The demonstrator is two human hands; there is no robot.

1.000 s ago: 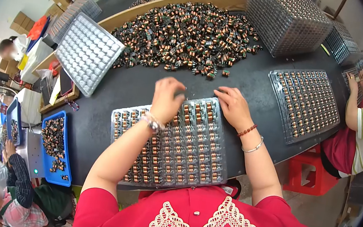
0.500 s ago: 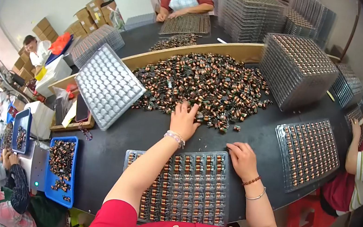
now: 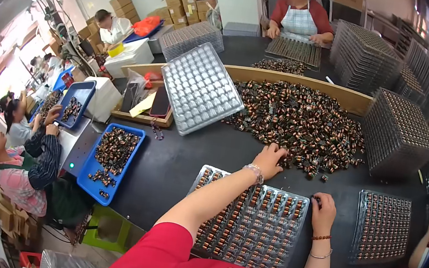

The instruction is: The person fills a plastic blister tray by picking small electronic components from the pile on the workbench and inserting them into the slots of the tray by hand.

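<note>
A clear plastic tray [image 3: 262, 224] with rows of copper-wound parts lies on the dark table before me. Beyond it is a large heap of loose parts [image 3: 305, 122]. My left hand [image 3: 270, 160] touches the near edge of this heap, its fingers bent; whatever is under the fingertips is hidden. At the tray's upper right corner, my right hand [image 3: 323, 208] has thumb and fingers closed around a small dark part.
An empty tray [image 3: 202, 89] leans at the heap's left. A blue bin [image 3: 137, 139] of parts stands farther left. Another filled tray [image 3: 382, 226] and a tray stack [image 3: 400, 134] are on the right. Co-workers sit left, right and across.
The view has swung left and up. My left hand has gone from above the tray to the heap. My right hand stays by the tray's upper right corner.
</note>
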